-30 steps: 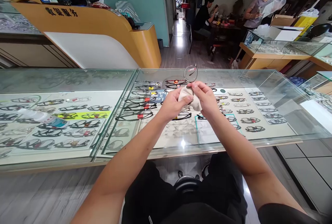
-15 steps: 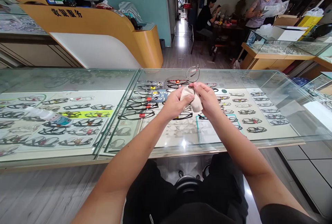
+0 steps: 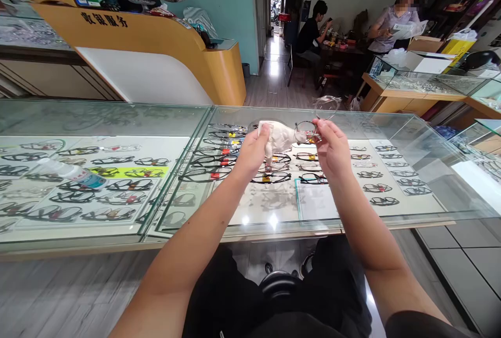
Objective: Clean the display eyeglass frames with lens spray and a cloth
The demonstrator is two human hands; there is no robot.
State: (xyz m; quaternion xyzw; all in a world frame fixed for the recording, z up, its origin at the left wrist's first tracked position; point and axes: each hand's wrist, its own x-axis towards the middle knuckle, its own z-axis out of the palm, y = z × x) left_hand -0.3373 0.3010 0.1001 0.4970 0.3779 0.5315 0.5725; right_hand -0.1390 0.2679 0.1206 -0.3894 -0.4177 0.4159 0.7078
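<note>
Above the glass counter, my left hand (image 3: 254, 149) pinches a cream cleaning cloth (image 3: 281, 136), part of which hangs down below the fingers. My right hand (image 3: 332, 146) is closed on a pair of thin-rimmed eyeglasses (image 3: 306, 130), gripping them near the middle of the frame. One round lens lies against the cloth's right end, and the other part of the glasses sticks up above my right fingers, a little blurred. Below both hands, rows of dark-framed eyeglasses (image 3: 270, 177) with small red and yellow tags show through the glass.
A glass display counter (image 3: 250, 228) spans the width before me. On its left part lies a white spray bottle (image 3: 80, 175) with a blue label. Beyond stand a wooden cashier desk (image 3: 156, 35), a seated person (image 3: 311, 33) and a standing person (image 3: 395, 22) holding a plastic-wrapped item.
My hands have drawn apart, the right one moving right with the eyeglasses. The cloth, earlier bunched between both hands, is now stretched from my left hand to the lens.
</note>
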